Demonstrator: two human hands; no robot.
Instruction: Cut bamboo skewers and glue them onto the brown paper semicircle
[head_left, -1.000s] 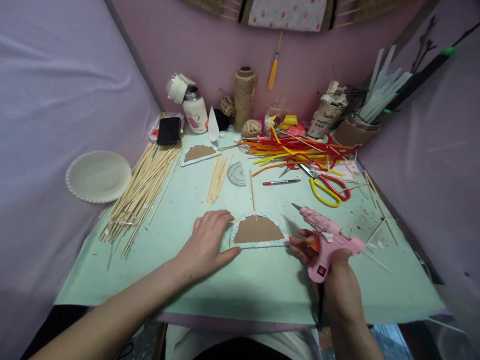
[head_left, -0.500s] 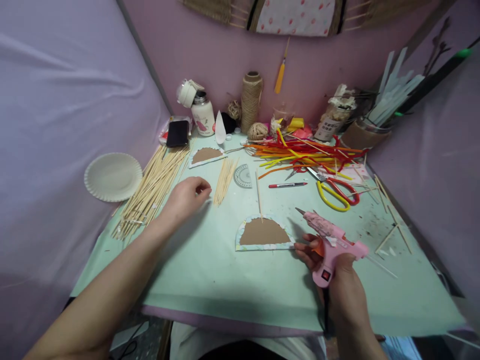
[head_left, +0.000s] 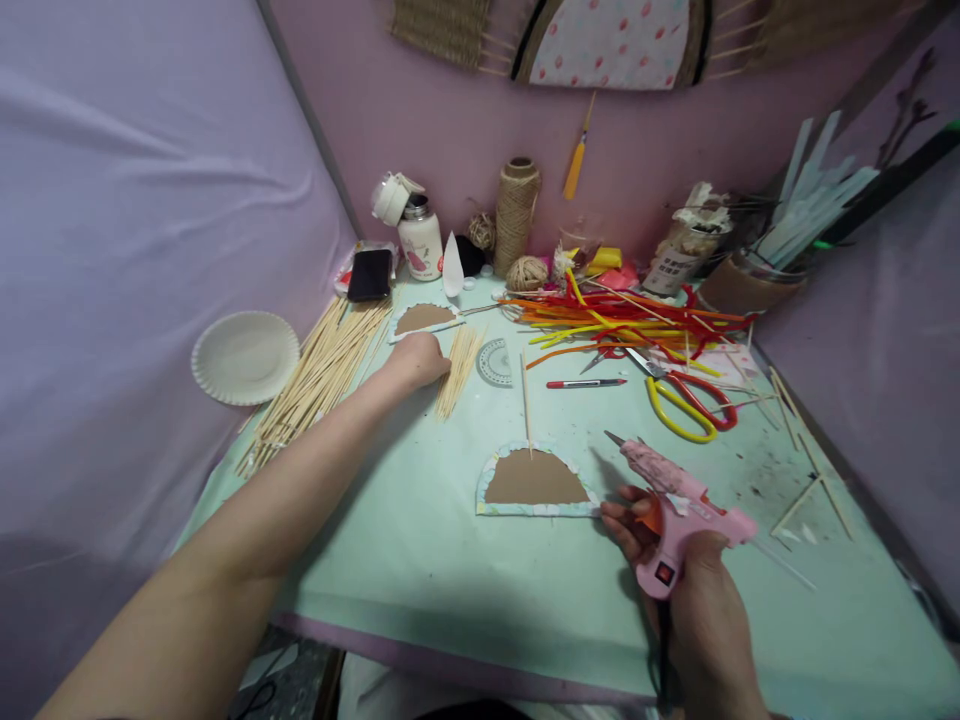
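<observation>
My right hand (head_left: 701,590) grips a pink hot glue gun (head_left: 686,525), its nozzle pointing up and left. Its fingertips come to the right corner of a half-round brown cardboard piece (head_left: 536,478) with a pale patterned fabric edge. One thin stick (head_left: 526,400) stretches away from that piece's curved top. My left hand (head_left: 418,362) is closed, fingers curled down at the left side of a small bundle of bamboo sticks (head_left: 460,372); what its fingertips hold, if anything, is hidden. Just beyond it lies a second, similar half-round piece (head_left: 425,318).
A larger heap of sticks (head_left: 322,370) and a white paper plate (head_left: 245,357) lie left. A protractor (head_left: 495,362), a red pen (head_left: 586,383) and scissors (head_left: 682,405) are mid-table. Behind are coloured pipe cleaners (head_left: 622,318), a twine cone (head_left: 517,215) and a white bottle (head_left: 421,240).
My left hand has moved forward and right to the small stick bundle. The view has shifted slightly; my right hand keeps the glue gun beside the cardboard piece.
</observation>
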